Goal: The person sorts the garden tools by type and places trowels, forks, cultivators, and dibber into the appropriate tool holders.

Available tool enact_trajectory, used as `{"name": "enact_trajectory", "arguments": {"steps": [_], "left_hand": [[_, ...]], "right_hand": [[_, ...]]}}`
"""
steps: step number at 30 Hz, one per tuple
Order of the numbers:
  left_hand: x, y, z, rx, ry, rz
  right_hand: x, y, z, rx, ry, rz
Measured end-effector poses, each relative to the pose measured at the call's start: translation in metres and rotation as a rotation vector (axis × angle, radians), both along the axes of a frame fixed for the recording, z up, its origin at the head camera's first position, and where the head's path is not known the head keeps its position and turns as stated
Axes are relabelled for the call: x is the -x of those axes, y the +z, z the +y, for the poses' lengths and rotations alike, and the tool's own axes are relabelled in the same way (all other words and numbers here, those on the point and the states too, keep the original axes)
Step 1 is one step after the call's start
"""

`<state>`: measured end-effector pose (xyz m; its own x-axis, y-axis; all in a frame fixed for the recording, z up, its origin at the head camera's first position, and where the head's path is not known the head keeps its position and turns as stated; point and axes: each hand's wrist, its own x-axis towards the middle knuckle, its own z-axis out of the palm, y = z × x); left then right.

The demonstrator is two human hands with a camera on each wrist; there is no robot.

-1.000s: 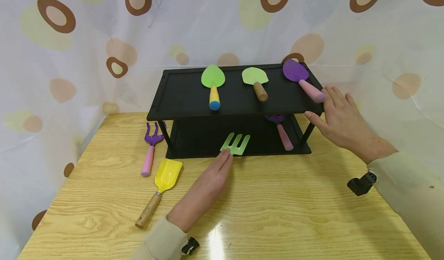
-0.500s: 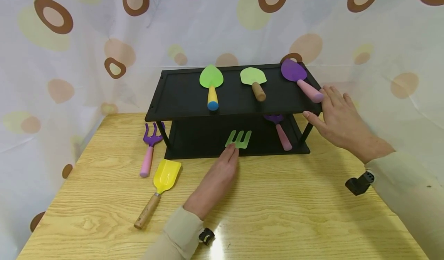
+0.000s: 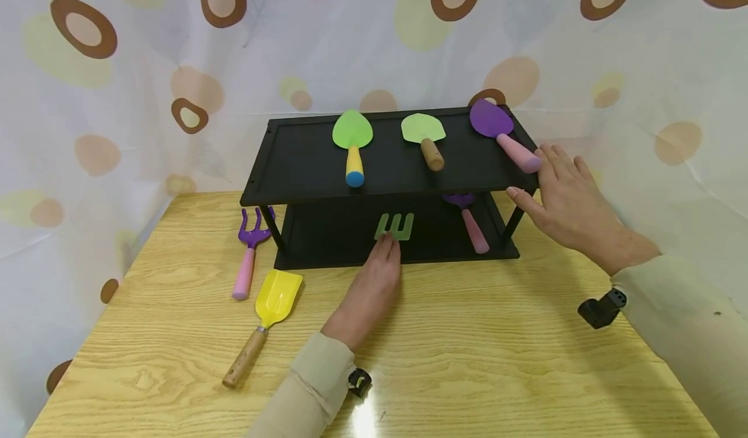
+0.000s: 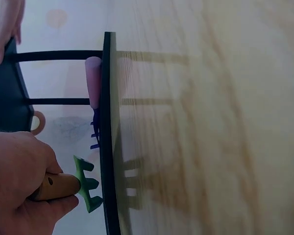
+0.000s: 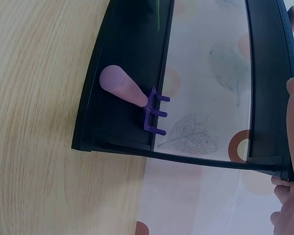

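Observation:
My left hand [image 3: 373, 289] holds a small green hand fork [image 3: 394, 228] just inside the front of the black two-tier rack [image 3: 298, 165], over its lower shelf. In the left wrist view, thumb and fingers grip the fork's wooden handle [image 4: 62, 186], and its tines point toward the lower shelf. My right hand [image 3: 575, 214] rests against the rack's right front corner, fingers fairly straight along the side and thumb at the front edge. A purple hand fork with a pink handle [image 3: 476, 231] lies on the lower shelf at the right.
On the upper shelf lie a green trowel [image 3: 353, 128], a pale green trowel [image 3: 423, 128] and a purple trowel [image 3: 491, 119]. Left of the rack, a second purple fork [image 3: 254, 238] and a yellow scoop [image 3: 277, 296] lie on the wooden table [image 3: 497, 347]. A patterned curtain [image 3: 350, 36] hangs behind.
My left hand has moved forward and slightly right, carrying the green fork from the rack's front edge farther over the lower shelf. The right hand has stayed at the corner.

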<state>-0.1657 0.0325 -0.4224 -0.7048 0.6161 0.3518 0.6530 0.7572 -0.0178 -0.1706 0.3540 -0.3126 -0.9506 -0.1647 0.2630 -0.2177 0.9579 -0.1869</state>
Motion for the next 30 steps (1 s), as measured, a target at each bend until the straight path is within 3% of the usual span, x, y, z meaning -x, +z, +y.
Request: {"name": "enact_trajectory", "arguments": {"steps": [9, 20, 25, 30], "left_hand": [[0.011, -0.001, 0.011, 0.116, 0.038, 0.006], [0.017, -0.002, 0.020, 0.172, 0.041, -0.041], [0.020, -0.006, 0.022, 0.117, 0.033, -0.190], [0.025, -0.003, 0.023, 0.058, 0.024, -0.439]], "right_hand": [[0.001, 0.000, 0.000, 0.002, 0.002, 0.000], [0.000, 0.001, -0.001, 0.009, 0.003, -0.005], [0.000, 0.000, -0.002, 0.008, 0.005, 0.001], [0.001, 0.000, -0.001, 0.007, 0.011, 0.017]]}}
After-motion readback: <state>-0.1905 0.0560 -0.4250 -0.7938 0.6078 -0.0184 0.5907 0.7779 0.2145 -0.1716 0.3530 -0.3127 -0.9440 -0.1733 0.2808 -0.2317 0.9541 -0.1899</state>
